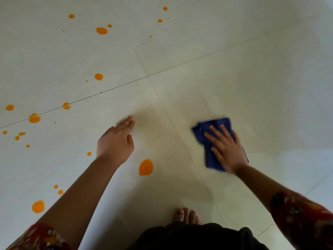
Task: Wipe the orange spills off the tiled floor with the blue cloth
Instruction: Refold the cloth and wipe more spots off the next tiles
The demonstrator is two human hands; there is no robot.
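My right hand (226,147) lies flat with fingers spread on the folded blue cloth (212,159), pressing it onto the pale tiled floor (252,78) right of centre. My left hand (117,141) rests flat on the floor to the left, fingers together, holding nothing. A large orange spill (146,167) lies just below my left hand, between the two arms. Several more orange drops dot the left side, such as an orange blob (38,206) at lower left, an orange spot (98,76) at mid left and an orange patch (101,30) far up.
Dark grout lines (148,76) cross near the centre of the floor. My bare foot (186,215) stands at the bottom middle, above dark clothing. Red patterned sleeves show at both lower corners. The floor around the cloth shows a faint yellowish smear.
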